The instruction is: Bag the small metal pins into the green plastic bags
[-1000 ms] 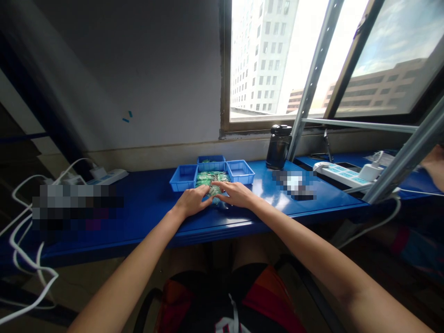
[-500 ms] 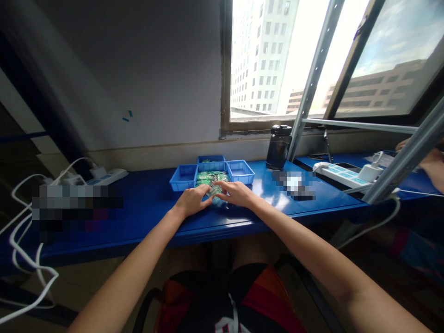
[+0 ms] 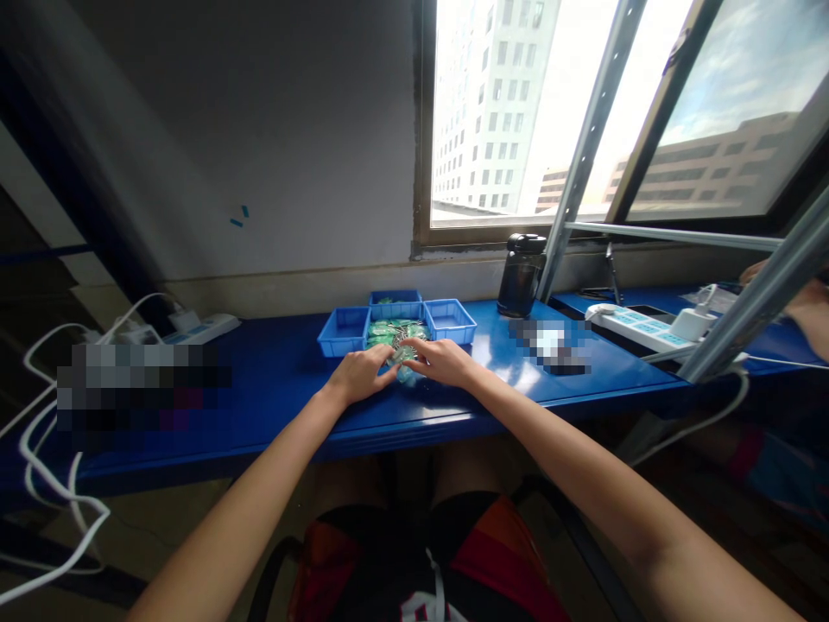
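Note:
Over the blue table, my left hand and my right hand face each other with thumbs and fingers pinched together. Between the fingertips is a small clear greenish piece, too small to name and partly covered by the fingers. Just beyond it lies a pile of green and clear pieces with silvery metal parts. Around the pile stand a left blue bin, a right blue bin and a back blue bin with some green pieces inside.
A black bottle stands by the window, near a blurred-out item. White power strips and cables lie at both sides. A metal shelf post rises at the right, with another person's arm behind it.
Both hands stay at the same spot, with only a slight shift of the fingers around the small piece. The view has moved very slightly.

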Tool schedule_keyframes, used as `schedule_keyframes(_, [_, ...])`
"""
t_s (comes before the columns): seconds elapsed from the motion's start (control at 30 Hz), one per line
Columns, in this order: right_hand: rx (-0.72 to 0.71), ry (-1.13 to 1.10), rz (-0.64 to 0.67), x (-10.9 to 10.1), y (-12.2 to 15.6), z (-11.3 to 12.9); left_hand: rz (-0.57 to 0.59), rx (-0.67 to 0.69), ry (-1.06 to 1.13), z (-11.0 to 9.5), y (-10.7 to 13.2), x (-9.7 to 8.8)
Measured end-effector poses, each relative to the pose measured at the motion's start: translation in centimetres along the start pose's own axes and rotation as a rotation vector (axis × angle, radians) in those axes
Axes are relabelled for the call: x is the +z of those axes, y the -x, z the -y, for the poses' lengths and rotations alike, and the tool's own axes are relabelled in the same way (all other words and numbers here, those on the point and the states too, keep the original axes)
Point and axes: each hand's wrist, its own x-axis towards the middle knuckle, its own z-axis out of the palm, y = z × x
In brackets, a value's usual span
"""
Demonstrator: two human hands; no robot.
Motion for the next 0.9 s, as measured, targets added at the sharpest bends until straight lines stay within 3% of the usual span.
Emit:
schedule_keyframes(0.27, [0.039,0.008,-0.008,0.06,-0.09,0.09,-0.004,0.012,-0.024,-0.04,0.05,-0.01])
schedule_keyframes(0.9, [-0.046,-0.030,-0.058,0.00,-0.18,-0.18,-0.029,0.033,-0.014,0.12,0.08,0.06])
